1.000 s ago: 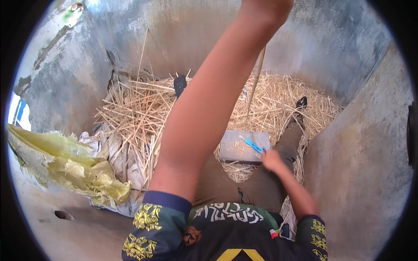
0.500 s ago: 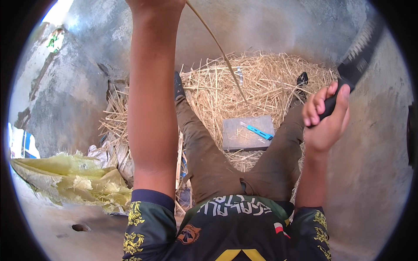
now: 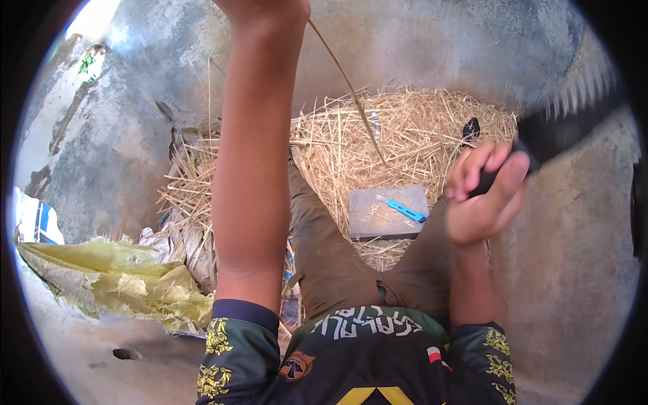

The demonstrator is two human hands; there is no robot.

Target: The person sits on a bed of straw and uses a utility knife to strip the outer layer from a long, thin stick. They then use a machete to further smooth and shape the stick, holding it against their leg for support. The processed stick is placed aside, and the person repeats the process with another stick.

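My right hand [image 3: 487, 192] is closed round the black handle of a large knife [image 3: 570, 121]. Its dark, wide blade has saw teeth along the upper edge and points up and right, blurred by motion. My left arm reaches up to the top edge, where only the base of my left hand [image 3: 266, 8] shows; its fingers are out of view. A thin tan stick [image 3: 347, 84] runs from beside that wrist down to the straw; whether the hand grips it is hidden. Between my legs, a blue utility knife [image 3: 405, 210] with its blade out lies on a grey block [image 3: 368, 219].
Loose straw-like strips [image 3: 418, 128] cover the floor ahead, with more sticks [image 3: 185, 179] on the left. A frayed yellow sack [image 3: 128, 277] lies at lower left. A stained grey wall [image 3: 432, 47] rises beyond the straw. The floor has a small hole [image 3: 127, 354].
My left arm has shifted right and slightly down, and the stick's upper end has shifted with it. My right hand has moved left and down, with the large knife tilting closer to level.
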